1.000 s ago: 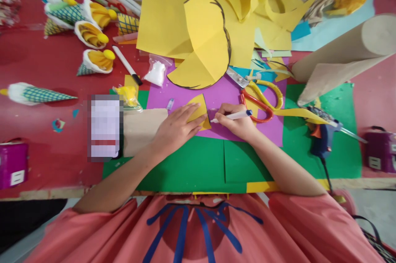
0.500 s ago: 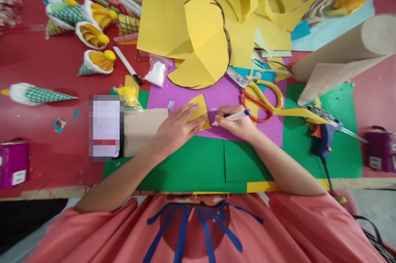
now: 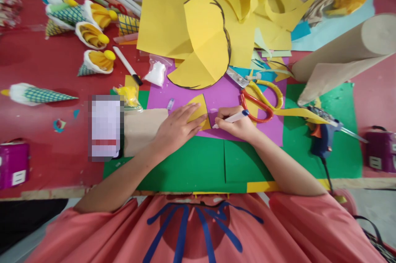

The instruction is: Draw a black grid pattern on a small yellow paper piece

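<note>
My left hand (image 3: 177, 128) lies flat with its fingers stretched over a small yellow paper piece (image 3: 200, 108), pressing it onto the purple sheet (image 3: 221, 93). A dark line runs along the right edge of that piece. In my right hand (image 3: 236, 124) a white marker (image 3: 234, 117) with a blue end is gripped, its tip close to the lower right corner of the piece. Above both hands rests a larger yellow paper cutout (image 3: 210, 48) with a black outline. Scissors (image 3: 260, 98) with red and yellow handles lie just beyond my right hand.
A phone (image 3: 106, 126) with a blurred screen lies left. At the right are a blue glue gun (image 3: 323, 137) and a brown paper roll (image 3: 343, 48). Small wrapped cones (image 3: 95, 62), a marker (image 3: 127, 65) and a bag of white material (image 3: 157, 72) sit upper left.
The marker tip has shifted very slightly right and down, away from the paper's edge. My left hand and the yellow piece stay in place.
</note>
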{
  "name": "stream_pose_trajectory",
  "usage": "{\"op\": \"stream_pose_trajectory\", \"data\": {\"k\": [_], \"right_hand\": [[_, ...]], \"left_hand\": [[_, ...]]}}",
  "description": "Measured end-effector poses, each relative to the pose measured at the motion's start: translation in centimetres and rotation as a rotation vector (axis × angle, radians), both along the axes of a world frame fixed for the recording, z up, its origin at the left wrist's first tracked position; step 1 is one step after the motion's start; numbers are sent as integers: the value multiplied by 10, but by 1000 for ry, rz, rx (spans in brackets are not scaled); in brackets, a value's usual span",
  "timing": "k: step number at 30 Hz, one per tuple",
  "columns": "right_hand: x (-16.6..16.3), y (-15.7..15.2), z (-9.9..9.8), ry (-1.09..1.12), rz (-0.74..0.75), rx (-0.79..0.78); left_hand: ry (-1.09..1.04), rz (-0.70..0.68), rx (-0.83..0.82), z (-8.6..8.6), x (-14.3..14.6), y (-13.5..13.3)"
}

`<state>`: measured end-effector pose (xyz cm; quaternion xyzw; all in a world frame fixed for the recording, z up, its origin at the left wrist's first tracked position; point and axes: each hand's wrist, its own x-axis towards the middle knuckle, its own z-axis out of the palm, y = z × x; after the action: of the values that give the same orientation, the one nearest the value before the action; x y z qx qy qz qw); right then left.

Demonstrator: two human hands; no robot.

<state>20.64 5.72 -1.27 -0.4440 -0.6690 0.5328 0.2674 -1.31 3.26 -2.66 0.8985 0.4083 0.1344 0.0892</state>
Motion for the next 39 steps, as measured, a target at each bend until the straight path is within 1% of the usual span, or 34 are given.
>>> {"op": "stream_pose_trajectory", "data": {"k": [3,7,11,14,17,19,22,28,39], "right_hand": [[2,2,-2,46,-53,-45],[4,4,-5,158,-224,-109],[4,4,-3,263,-321,-152],[2,3,-1,287,-353,-140],[2,3,-3,292,-358,-115],[2,3,-5,289,-344,-103],[3,2,-8,268,-323,-92],[1,2,-9,175,-272,-59],[-2,4,-9,18,-252,53]], "left_hand": [[12,0,-8,0,-1,1],[9,-8,-31,0,-2,0],[-10,-97,-22,5,0,-6],[-19,-147,12,8,4,-10],[6,-126,40,7,5,-10],[28,-122,27,7,4,-8],[43,-153,3,6,0,-4],[19,-211,14,7,-4,-1],[14,-206,40,6,-1,-1]]}}
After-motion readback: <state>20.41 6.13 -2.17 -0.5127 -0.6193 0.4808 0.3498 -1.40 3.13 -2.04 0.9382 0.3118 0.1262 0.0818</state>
